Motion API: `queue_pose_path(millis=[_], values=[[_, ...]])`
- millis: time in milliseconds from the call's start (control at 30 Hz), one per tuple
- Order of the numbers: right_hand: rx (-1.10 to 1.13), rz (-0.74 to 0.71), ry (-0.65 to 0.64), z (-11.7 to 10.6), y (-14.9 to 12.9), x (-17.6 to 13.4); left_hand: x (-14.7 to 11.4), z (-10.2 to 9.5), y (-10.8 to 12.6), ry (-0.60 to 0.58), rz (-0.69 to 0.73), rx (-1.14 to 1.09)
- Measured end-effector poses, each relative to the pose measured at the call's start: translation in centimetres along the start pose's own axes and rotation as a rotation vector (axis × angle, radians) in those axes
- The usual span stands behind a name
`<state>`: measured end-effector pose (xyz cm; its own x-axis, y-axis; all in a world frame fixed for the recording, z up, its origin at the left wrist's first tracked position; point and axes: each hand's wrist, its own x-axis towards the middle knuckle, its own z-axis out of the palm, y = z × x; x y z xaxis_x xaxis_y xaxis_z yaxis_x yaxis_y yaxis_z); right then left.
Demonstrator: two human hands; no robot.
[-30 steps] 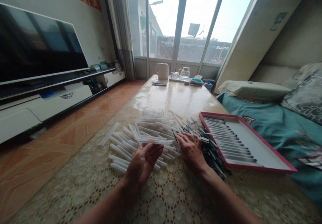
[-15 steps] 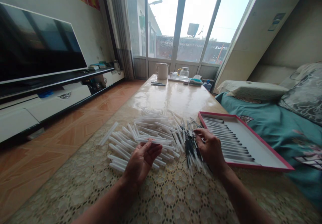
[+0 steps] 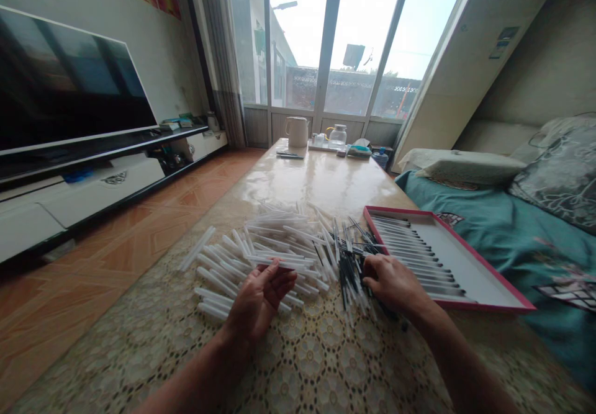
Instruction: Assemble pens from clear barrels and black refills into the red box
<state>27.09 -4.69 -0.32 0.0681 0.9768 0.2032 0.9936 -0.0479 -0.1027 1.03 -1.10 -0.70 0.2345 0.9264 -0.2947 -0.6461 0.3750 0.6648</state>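
My left hand (image 3: 261,296) is closed in a pinch, thumb against fingers, on a translucent white plastic tube (image 3: 284,260) held over the pile. Under and around it lies a heap of similar white tubes (image 3: 218,271). To the right, my right hand (image 3: 393,282) is at the edge of a loose bunch of thin clear sticks with black ends (image 3: 348,271), which look like pen refills. Its fingers are curled together; what they grip is hidden behind the hand. Beside it, a shallow pink-rimmed box (image 3: 479,259) holds a row of filled tubes (image 3: 410,246) with dark ends.
The long table has a patterned cover (image 3: 298,364). At its far end stand a beige jug (image 3: 297,132), a glass pitcher (image 3: 338,136) and a tissue pack (image 3: 359,148). A teal-covered seat (image 3: 465,200) runs along the right; a TV cabinet (image 3: 107,181) stands left.
My right hand has shifted slightly down and right at the bunch of sticks, its fingers more curled. My left hand still holds the tube in nearly the same place. The view has moved slightly.
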Motion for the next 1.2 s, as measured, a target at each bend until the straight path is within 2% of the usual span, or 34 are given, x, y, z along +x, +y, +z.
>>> queue_pose_path(millis=[167, 400, 500, 633, 800, 900, 1000, 1200], values=[[-0.080, 0.035, 0.076, 1.0, -0.2, 0.4, 0.0, 0.1, 0.0, 0.008, -0.006, 0.014], [-0.011, 0.017, 0.086, 2.0, -0.9, 1.2, -0.2, 0.4, 0.0, 0.025, -0.010, 0.030], [0.077, -0.006, 0.138, 2.0, -1.5, 1.3, -0.2, 0.4, 0.0, 0.019, -0.002, 0.038], [0.400, -0.081, 0.180, 1.1, -3.4, 0.8, 0.0, 0.1, -0.2, 0.008, 0.029, 0.056], [0.964, -0.166, 0.065, 0.9, -6.8, -0.1, 0.2, -0.2, -0.3, 0.012, 0.068, 0.062], [1.157, -0.140, 0.043, 1.7, -8.0, -0.5, 0.1, -0.2, -0.3, 0.017, 0.065, 0.067], [1.174, -0.101, 0.070, 2.2, -8.5, -0.7, 0.0, -0.2, -0.4, -0.006, 0.063, 0.079], [1.000, -0.133, 0.155, 1.4, -8.8, -0.8, 0.0, -0.4, -0.7, -0.036, 0.051, 0.111]])
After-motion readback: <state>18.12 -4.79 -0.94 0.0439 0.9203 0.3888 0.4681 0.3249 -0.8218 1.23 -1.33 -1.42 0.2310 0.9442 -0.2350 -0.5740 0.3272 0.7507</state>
